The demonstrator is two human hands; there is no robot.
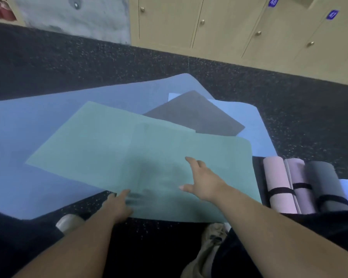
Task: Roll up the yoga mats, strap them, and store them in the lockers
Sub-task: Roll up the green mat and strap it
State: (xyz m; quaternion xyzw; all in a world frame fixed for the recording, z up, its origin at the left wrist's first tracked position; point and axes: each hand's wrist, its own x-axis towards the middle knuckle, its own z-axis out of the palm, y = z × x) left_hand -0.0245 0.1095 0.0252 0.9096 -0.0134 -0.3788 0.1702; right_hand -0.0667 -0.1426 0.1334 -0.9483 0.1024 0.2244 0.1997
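Three rolled mats [301,187] lie strapped on the floor at the right, pink, mauve and grey, none in the lockers [239,27] yet, whose doors are all closed. Several mats are flat: the green mat [129,153] on top, a grey mat [197,115] and blue mats [28,137] beneath. The right hand [201,181] hovers spread over the green mat, holding nothing; the left hand [119,205] touches its near edge, fingers blurred. Rolling is not yet begun here.

A dark speckled floor [48,63] runs across the scene. At far left, a grey wall [72,17] rises beside a shelf holding pink shoes [0,9].
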